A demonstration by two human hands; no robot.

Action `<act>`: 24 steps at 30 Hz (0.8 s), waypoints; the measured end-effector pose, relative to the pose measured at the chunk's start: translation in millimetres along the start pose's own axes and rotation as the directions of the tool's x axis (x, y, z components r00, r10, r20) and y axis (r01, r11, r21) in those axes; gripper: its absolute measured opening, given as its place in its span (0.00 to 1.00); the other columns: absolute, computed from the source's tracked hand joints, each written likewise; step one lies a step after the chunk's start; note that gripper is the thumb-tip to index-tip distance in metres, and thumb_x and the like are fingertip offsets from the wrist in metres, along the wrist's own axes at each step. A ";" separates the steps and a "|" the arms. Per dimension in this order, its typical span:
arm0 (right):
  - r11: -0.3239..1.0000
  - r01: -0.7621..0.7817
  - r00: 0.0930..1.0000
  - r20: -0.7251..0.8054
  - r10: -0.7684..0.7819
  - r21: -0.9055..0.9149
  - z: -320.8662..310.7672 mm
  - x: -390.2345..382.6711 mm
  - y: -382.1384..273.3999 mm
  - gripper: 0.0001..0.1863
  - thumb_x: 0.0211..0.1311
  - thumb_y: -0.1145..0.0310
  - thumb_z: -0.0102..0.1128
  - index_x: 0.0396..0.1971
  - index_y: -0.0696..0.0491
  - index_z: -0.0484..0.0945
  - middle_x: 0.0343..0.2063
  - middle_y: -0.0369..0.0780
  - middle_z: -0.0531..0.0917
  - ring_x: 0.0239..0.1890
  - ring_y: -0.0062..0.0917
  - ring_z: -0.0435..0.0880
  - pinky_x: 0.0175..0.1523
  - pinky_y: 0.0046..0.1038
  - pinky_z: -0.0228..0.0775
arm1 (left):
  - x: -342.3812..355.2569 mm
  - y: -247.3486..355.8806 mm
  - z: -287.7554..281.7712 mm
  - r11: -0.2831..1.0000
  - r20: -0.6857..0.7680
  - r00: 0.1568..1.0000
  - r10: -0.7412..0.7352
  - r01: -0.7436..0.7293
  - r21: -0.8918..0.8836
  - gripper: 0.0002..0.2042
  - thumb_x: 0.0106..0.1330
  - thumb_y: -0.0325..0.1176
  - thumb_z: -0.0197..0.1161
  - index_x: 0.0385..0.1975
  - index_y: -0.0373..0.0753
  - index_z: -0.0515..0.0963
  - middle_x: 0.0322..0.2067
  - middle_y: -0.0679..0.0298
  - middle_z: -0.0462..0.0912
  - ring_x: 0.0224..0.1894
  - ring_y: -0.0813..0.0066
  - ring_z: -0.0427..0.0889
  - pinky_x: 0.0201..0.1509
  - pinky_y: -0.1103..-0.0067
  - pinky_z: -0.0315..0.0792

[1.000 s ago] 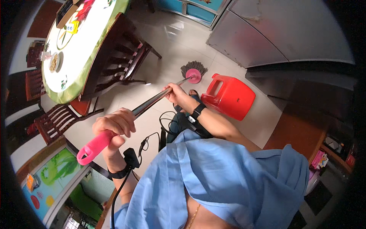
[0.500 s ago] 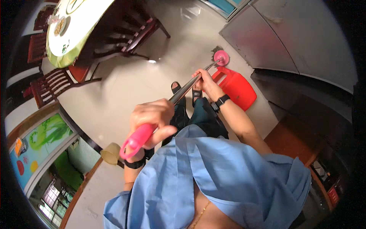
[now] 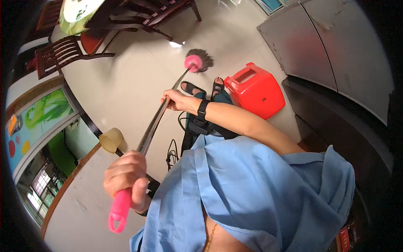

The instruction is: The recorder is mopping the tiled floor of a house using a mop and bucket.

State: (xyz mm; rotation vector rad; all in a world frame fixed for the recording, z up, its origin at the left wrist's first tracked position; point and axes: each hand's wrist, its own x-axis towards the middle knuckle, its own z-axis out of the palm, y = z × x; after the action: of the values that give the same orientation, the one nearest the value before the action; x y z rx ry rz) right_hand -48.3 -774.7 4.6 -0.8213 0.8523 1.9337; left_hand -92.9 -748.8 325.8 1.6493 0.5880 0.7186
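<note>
A mop with a shiny metal pole slants across in front of me. My left hand is wrapped round its upper end, just above the pink plastic grip with a hanging loop. Farther down the pole, my right hand is closed round the metal. The pink mop head with dark grey strands rests on the pale tiled floor, beyond my sandalled feet.
To the right of my feet stands a red plastic stool-like thing. A beige bucket is at the left wall. Dark wooden chairs and a table stand far left; a grey cabinet-like surface rises at the right.
The mop head has swept left over the floor, away from beside the red thing. Both hands have moved left with the pole, the left one also nearer to me.
</note>
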 end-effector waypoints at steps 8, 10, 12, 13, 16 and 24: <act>0.988 -0.151 0.966 0.211 0.150 -0.013 40.1 -60.9 86.5 0.07 0.51 0.75 0.48 0.15 0.56 0.68 0.19 0.41 0.76 0.24 0.27 0.78 0.32 0.25 0.74 | -53.5 78.7 -32.9 0.971 0.044 0.970 0.238 -0.238 0.003 0.19 0.54 0.34 0.62 0.09 0.36 0.61 0.06 0.67 0.62 0.07 0.73 0.63 0.12 0.81 0.60; 0.992 -0.122 0.937 0.333 0.106 0.026 44.7 -76.8 102.6 0.07 0.52 0.73 0.50 0.17 0.57 0.71 0.21 0.42 0.77 0.28 0.28 0.79 0.37 0.26 0.75 | -65.1 88.5 -68.1 0.923 0.246 0.902 0.355 -0.296 -0.247 0.19 0.54 0.34 0.62 0.09 0.38 0.61 0.06 0.67 0.64 0.07 0.73 0.63 0.12 0.81 0.60; 0.990 -0.139 0.935 0.333 0.121 0.029 44.2 -83.5 111.0 0.06 0.53 0.73 0.51 0.19 0.57 0.72 0.22 0.42 0.78 0.30 0.30 0.80 0.39 0.28 0.75 | -80.2 91.4 -97.0 0.915 0.241 0.903 0.357 -0.285 -0.286 0.19 0.54 0.34 0.63 0.09 0.39 0.61 0.06 0.67 0.64 0.06 0.73 0.63 0.12 0.81 0.60; 0.994 -0.102 0.947 0.307 0.090 0.024 45.9 -85.0 113.9 0.06 0.52 0.73 0.51 0.18 0.56 0.72 0.22 0.40 0.77 0.32 0.30 0.80 0.41 0.30 0.75 | -89.7 91.0 -110.3 0.906 0.238 0.902 0.359 -0.276 -0.320 0.19 0.54 0.35 0.63 0.09 0.39 0.61 0.06 0.67 0.65 0.06 0.73 0.63 0.12 0.80 0.60; 0.999 -0.007 0.976 0.216 0.016 -0.041 27.3 -78.9 123.6 0.07 0.52 0.73 0.50 0.18 0.55 0.71 0.21 0.39 0.76 0.35 0.31 0.79 0.44 0.33 0.74 | -135.5 69.2 -123.2 0.890 0.070 0.929 0.363 -0.324 -0.322 0.20 0.53 0.35 0.64 0.08 0.39 0.60 0.05 0.68 0.62 0.06 0.73 0.61 0.11 0.80 0.59; 0.989 0.034 0.997 -0.058 -0.043 -0.142 -8.4 57.3 294.5 0.04 0.49 0.76 0.46 0.18 0.56 0.67 0.17 0.39 0.72 0.23 0.27 0.73 0.34 0.29 0.71 | -307.8 27.2 -235.7 0.972 -0.165 0.983 -0.081 0.041 -0.230 0.16 0.47 0.28 0.59 0.07 0.36 0.58 0.06 0.65 0.59 0.10 0.71 0.58 0.18 0.76 0.56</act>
State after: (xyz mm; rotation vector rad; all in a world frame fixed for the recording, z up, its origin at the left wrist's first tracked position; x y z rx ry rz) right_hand -329.4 -877.3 27.5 -0.9778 0.7367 1.9604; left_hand -475.5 -816.2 339.0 1.3612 0.6530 0.8572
